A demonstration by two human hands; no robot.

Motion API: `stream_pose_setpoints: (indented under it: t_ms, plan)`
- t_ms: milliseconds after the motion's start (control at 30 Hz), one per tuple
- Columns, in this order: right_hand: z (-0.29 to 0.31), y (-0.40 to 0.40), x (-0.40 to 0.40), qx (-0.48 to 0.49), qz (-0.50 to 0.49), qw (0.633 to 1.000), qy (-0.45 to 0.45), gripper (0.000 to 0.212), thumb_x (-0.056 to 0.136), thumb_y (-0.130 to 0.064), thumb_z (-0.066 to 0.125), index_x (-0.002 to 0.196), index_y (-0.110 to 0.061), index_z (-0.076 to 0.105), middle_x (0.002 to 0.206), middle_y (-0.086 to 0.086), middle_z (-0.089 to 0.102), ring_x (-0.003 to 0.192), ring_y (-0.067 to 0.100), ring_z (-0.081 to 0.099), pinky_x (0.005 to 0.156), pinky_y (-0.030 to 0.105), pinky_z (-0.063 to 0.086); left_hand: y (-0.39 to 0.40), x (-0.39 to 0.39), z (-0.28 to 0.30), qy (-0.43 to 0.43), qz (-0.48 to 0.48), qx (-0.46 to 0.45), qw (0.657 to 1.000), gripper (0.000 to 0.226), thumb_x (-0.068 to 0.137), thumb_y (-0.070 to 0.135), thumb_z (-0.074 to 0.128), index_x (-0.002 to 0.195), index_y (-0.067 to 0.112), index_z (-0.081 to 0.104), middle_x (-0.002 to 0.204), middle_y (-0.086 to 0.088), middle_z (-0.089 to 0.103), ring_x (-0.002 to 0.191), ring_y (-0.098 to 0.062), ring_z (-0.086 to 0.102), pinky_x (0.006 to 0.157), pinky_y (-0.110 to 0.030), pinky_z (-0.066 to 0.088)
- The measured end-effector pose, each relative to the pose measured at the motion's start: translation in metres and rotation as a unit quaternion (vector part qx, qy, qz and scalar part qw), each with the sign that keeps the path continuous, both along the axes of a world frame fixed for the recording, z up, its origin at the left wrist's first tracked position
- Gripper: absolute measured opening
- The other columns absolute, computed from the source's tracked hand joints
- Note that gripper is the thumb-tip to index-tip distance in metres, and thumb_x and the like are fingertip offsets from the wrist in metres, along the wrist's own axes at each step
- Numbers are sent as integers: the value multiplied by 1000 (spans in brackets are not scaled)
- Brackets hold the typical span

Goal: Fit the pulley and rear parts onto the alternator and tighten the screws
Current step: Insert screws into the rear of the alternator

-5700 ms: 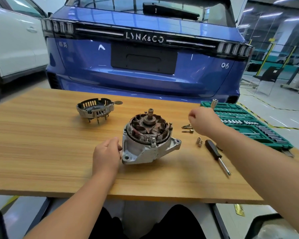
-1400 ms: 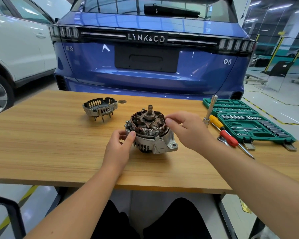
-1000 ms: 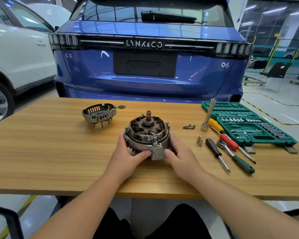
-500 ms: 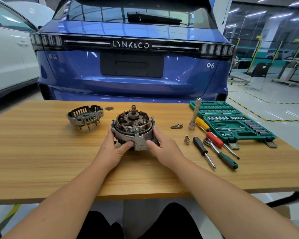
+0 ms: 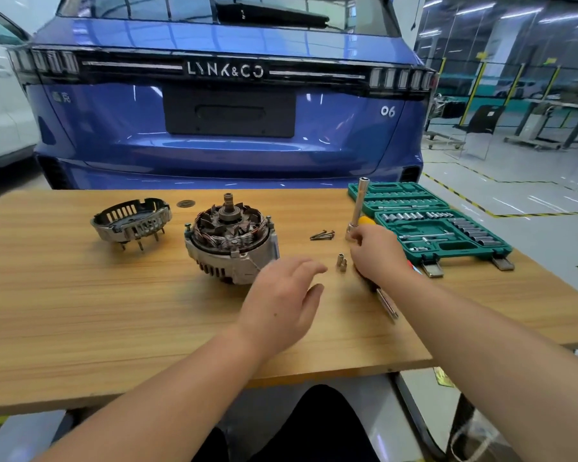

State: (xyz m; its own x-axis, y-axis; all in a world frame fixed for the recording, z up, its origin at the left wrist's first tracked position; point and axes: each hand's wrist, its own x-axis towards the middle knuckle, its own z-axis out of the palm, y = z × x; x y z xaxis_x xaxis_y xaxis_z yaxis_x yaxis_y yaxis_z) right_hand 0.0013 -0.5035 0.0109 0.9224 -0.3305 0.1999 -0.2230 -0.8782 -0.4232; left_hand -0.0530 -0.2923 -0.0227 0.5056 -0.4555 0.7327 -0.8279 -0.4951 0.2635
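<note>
At far left on the wooden table (image 5: pixel 64 295), the slotted rear cover (image 5: pixel 131 221) rests on its studs, well apart from the alternator (image 5: pixel 229 243). A small dark disc (image 5: pixel 185 204) lies behind and between them; what it is cannot be made out. The alternator stands with its shaft up and copper windings exposed; its near right corner is hidden behind the left hand (image 5: pixel 282 305). That hand hovers with fingers spread and relaxed, holding nothing, and is slightly blurred. Right of it lie a cluster of screws (image 5: pixel 322 235) and two small sockets (image 5: pixel 341 262). The right hand (image 5: pixel 379 256) reaches to the foot of an upright extension bar (image 5: pixel 357 208); its fingertips are curled out of view, so whether they hold anything cannot be told. The hand covers most of the screwdrivers (image 5: pixel 386 303): only one steel shank and a yellow handle tip show. The open green socket case (image 5: pixel 427 221) lies at far right, before a blue car (image 5: pixel 227 105). Half a second earlier both hands clasped the alternator housing; both have now left it, and the unit sits unheld.
</note>
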Motion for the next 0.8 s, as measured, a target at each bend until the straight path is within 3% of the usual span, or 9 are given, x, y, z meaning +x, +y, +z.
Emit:
stream_pose_setpoints:
  t_ms: [100,200,300,467,533,633,700,800]
  plan:
    - [-2,-11,-6,-86,-15,988,131,28,94,-21,58,121,-18,63,109,6,64,90,23,58,74,34,54,-49,15,3,193,39,40,980,38,100,14,51,138,17,52,130,-1,59,117,-19,56,97,-34,45]
    - [-5,-12,-14,-152,11,970,191,22,95,-21,56,116,-17,62,93,3,57,87,22,57,65,30,51,-79,45,0,328,110,43,937,46,101,10,43,147,19,41,146,-2,47,131,-22,48,106,-36,39]
    - [-8,-14,-17,-149,24,967,206,27,95,-16,56,122,-17,60,110,6,61,97,24,61,72,32,55,-93,72,-8,391,152,34,907,53,100,4,40,151,19,37,151,-4,42,136,-24,44,111,-38,37]
    - [-16,-34,-14,35,-6,990,134,52,89,-26,67,137,-16,52,115,6,66,103,23,63,83,38,56,-101,102,-16,403,151,88,898,53,101,17,44,149,38,36,141,5,54,134,-24,44,109,-44,36]
    - [-16,-40,-12,150,-13,985,79,64,86,-26,67,146,-17,46,109,3,68,91,17,67,69,31,55,-104,107,-18,400,140,103,900,52,99,23,48,145,46,38,136,12,58,133,-22,43,106,-45,32]
    - [-12,-45,-8,288,-14,958,-2,70,85,-20,65,150,-22,41,92,-7,64,66,9,64,42,21,45,-108,110,-21,386,127,102,908,43,97,31,53,135,50,49,129,17,62,131,-19,45,100,-42,30]
    - [-7,-48,-5,362,-11,932,-29,69,86,-16,65,149,-25,41,95,-3,62,73,15,67,44,18,49,-109,111,-23,372,131,98,914,33,97,36,56,127,49,57,125,18,64,127,-16,48,95,-41,30]
    - [2,-47,-5,435,7,898,-67,63,87,-10,66,144,-26,46,96,4,64,82,24,70,56,27,60,-108,109,-24,361,134,89,919,24,97,38,58,121,42,62,119,17,66,121,-15,51,95,-39,34]
